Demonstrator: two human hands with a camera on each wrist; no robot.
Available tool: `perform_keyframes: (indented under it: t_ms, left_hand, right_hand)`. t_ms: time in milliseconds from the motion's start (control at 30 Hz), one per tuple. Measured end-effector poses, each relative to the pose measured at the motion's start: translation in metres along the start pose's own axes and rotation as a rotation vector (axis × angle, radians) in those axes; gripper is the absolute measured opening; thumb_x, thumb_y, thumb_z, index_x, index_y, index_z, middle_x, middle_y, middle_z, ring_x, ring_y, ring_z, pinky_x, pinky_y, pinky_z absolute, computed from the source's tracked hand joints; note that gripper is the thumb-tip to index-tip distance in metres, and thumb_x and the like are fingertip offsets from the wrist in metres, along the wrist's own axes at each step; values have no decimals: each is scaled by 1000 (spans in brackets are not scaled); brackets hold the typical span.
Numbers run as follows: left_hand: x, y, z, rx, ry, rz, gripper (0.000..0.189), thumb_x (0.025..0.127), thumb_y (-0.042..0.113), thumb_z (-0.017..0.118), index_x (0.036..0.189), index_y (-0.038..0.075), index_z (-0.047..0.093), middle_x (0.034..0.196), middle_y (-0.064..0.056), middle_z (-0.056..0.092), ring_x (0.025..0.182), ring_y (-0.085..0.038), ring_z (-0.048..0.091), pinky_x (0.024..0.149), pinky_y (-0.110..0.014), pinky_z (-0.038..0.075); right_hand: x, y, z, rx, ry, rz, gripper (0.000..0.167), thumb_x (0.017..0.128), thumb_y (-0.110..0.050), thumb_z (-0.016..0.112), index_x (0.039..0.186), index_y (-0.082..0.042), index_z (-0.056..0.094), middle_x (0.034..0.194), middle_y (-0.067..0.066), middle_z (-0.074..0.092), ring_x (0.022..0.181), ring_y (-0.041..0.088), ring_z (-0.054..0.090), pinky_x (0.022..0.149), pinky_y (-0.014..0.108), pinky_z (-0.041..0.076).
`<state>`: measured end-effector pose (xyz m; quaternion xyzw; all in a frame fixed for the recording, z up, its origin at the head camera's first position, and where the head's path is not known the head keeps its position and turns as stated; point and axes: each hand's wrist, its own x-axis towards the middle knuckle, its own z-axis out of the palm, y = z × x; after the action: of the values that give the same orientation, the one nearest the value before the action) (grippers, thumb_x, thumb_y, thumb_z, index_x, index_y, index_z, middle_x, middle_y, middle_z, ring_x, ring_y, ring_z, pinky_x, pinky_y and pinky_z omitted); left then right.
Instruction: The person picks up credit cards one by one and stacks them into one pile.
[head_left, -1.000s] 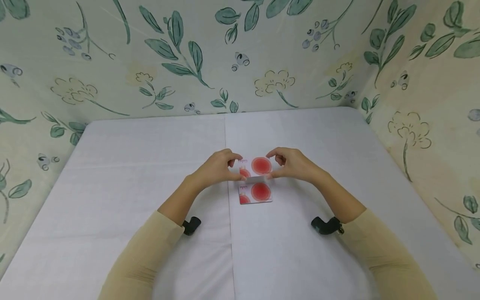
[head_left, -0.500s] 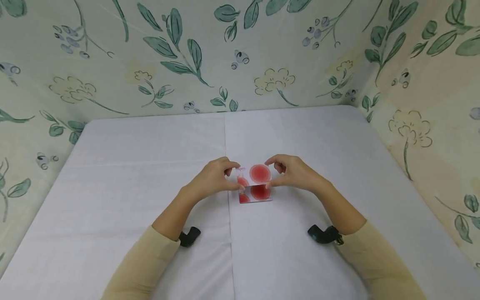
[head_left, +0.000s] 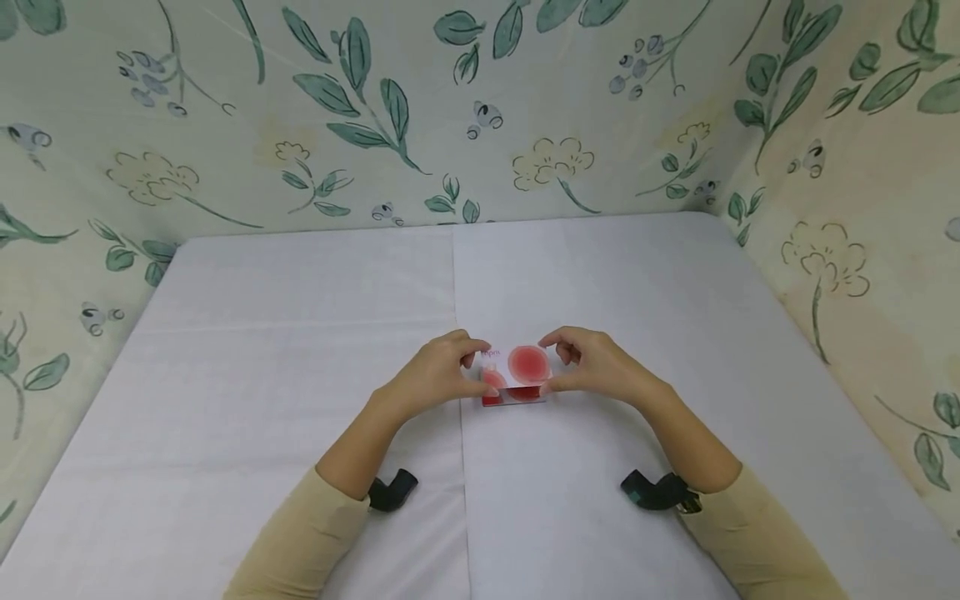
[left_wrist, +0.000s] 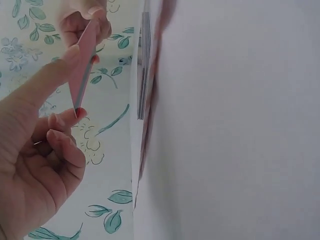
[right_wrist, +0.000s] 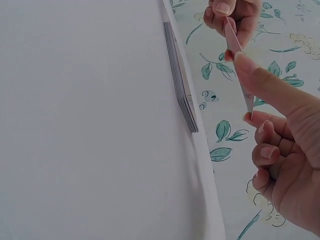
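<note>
A white card with red circles [head_left: 528, 364] is held up between both hands above the table. My left hand [head_left: 435, 371] pinches its left side between thumb and forefinger. At the opposite side, my right hand [head_left: 600, 367] pinches it the same way. Below, a stack of similar cards [head_left: 514, 399] lies on the white cloth, mostly hidden by the held card in the head view. Both wrist views show the stack [left_wrist: 144, 65] edge-on, several cards thick, with a gap between it and the raised card [right_wrist: 241, 70].
A white cloth [head_left: 315, 283] covers the table. Floral fabric [head_left: 480, 108] hangs behind it and along the sides. A black device [head_left: 393, 490] sits at the left wrist, another black device [head_left: 652, 490] at the right.
Both hands have moved toward the person, bringing the held card over the stack, so less of the stack shows. The grip on the card stays the same.
</note>
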<state>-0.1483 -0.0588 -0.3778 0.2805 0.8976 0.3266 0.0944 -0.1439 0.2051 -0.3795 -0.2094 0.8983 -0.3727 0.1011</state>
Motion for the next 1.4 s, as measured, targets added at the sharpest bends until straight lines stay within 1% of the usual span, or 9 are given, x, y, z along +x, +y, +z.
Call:
perform_keyframes:
  t_ms: [167,333,433,567,733,833,1033,1167,1400]
  left_hand:
    - [-3,-3,6,-2,2,-19,58,72,32,82,119,6,62,83,-4,50,74,-12,44,61,-23,37]
    - [-4,-8,13,1,11,-17,61,71,37,82,120,7,61,85,-3,50,76,-12,45,65,-25,38]
    - [-5,-10,16,0,19,-13,61,70,37,82,119,8,62,85,-2,50,76,-12,45,66,-25,38]
    - [-5,-12,19,21,42,-9,59,70,37,83,117,9,63,83,0,49,75,-11,44,65,-24,38]
    - [-5,-14,21,35,57,-22,59,68,36,84,116,8,64,80,1,50,74,-11,44,63,-24,37]
    - [-5,-15,24,26,52,-33,58,69,35,84,116,8,64,80,2,49,75,-11,44,63,-24,37]
    - [-5,-17,31,25,34,-37,58,70,36,83,117,8,63,82,4,48,76,-10,44,63,-24,36]
    - [-5,-19,33,43,40,-24,58,70,37,82,117,8,63,82,4,47,77,-10,44,63,-24,36]
    - [-6,-22,34,75,43,-39,58,71,39,82,118,11,64,84,5,48,78,-10,43,63,-24,37]
  right_hand:
    - [-1,2,3,3,-4,-27,58,66,-28,87,114,-8,61,84,8,53,80,21,49,65,23,43]
    - [-1,2,4,-6,-9,-16,59,65,-27,87,113,-7,62,84,6,54,80,19,49,67,23,44]
    - [-1,2,5,-33,-18,-2,59,64,-26,88,113,-6,62,83,3,53,80,18,48,66,23,43]
    - [1,3,8,-82,-23,-1,60,65,-28,88,114,-6,62,82,3,53,78,16,48,66,24,43]
    - [3,4,12,-109,-21,4,61,63,-29,88,114,-6,62,80,2,52,76,15,47,65,25,42]
    - [3,7,13,-118,-29,21,61,63,-30,88,114,-7,62,79,1,52,74,14,47,64,24,42]
    - [1,11,16,-143,-44,20,61,64,-31,87,113,-6,62,78,-1,52,72,13,47,63,24,42]
    - [1,12,17,-145,-52,15,61,64,-32,87,113,-6,62,77,-1,52,72,12,47,63,24,42]
    - [3,13,20,-148,-64,6,61,65,-33,87,113,-5,62,77,-3,53,72,12,47,65,24,43]
